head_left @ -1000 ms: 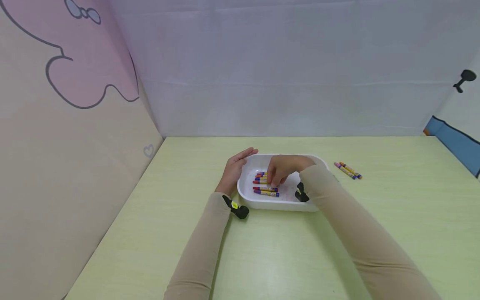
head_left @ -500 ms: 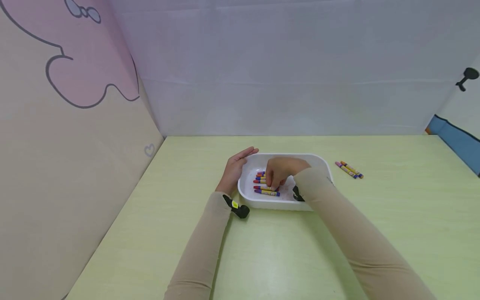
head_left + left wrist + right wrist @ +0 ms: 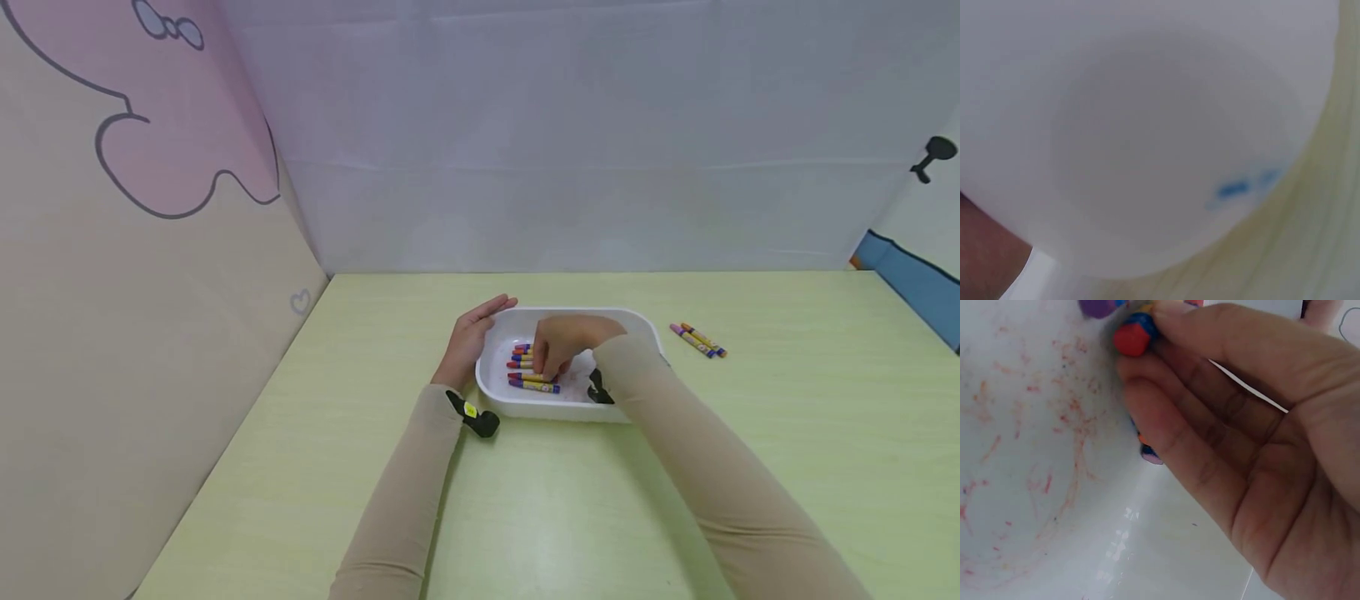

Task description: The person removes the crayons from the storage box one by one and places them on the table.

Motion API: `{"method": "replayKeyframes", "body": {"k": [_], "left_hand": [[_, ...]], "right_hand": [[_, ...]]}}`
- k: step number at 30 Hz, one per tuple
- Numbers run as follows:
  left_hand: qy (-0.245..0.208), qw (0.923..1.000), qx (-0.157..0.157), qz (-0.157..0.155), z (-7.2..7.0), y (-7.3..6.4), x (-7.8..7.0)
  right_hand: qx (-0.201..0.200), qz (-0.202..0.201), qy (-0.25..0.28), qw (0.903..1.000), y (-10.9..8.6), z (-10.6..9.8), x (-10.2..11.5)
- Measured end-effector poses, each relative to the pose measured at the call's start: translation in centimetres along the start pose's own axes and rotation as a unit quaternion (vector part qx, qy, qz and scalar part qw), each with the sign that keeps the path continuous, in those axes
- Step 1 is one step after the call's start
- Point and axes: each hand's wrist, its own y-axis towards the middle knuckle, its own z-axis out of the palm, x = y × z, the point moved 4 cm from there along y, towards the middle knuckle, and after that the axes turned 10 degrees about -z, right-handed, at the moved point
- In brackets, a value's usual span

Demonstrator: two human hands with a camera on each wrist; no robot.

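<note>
A white tray (image 3: 555,410) stands on the table, its floor marked with crayon streaks. Along its left side, my left hand (image 3: 465,343) rests with the fingers straight against the outer wall. Over the middle of the tray, my right hand (image 3: 564,340) pinches a red crayon (image 3: 523,377) between thumb and fingertips; the right wrist view shows its red end (image 3: 1130,340). Right beside that lies a purple crayon (image 3: 534,387). Several other crayons (image 3: 521,364) lie in a row farther back, partly hidden by the right hand. In the left wrist view, the pale tray wall (image 3: 1147,137) fills most of the picture.
Two crayons, one pink (image 3: 691,341) and one orange (image 3: 705,340), lie side by side on the table right of the tray. The light green table (image 3: 525,500) ends at a pale back cloth (image 3: 600,150). A printed wall (image 3: 187,317) borders it on the left.
My right hand has moved slightly left and nearer, its fingertips coming down onto the red crayon. In the last half second it has barely shifted. The left hand stays at the tray.
</note>
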Motion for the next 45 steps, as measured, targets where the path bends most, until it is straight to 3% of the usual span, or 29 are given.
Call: {"method": "replayKeyframes", "body": {"k": [17,25,45], "left_hand": [[-0.004,0.9999,-0.015,-0.004,0.0,0.1,0.1],[-0.001,0.9997,-0.018,-0.015,0.1,0.1,0.2],[-0.009,0.9998,-0.014,-0.014,0.3,0.1,0.2]], "right_hand": [[-0.033,-0.021,0.001,0.9993,-3.5,-3.7,-0.4],[-0.07,-0.036,-0.016,0.9968,-6.5,-5.5,-1.3],[-0.179,0.002,-0.007,0.9838,-13.8,-8.1,-8.0]]}}
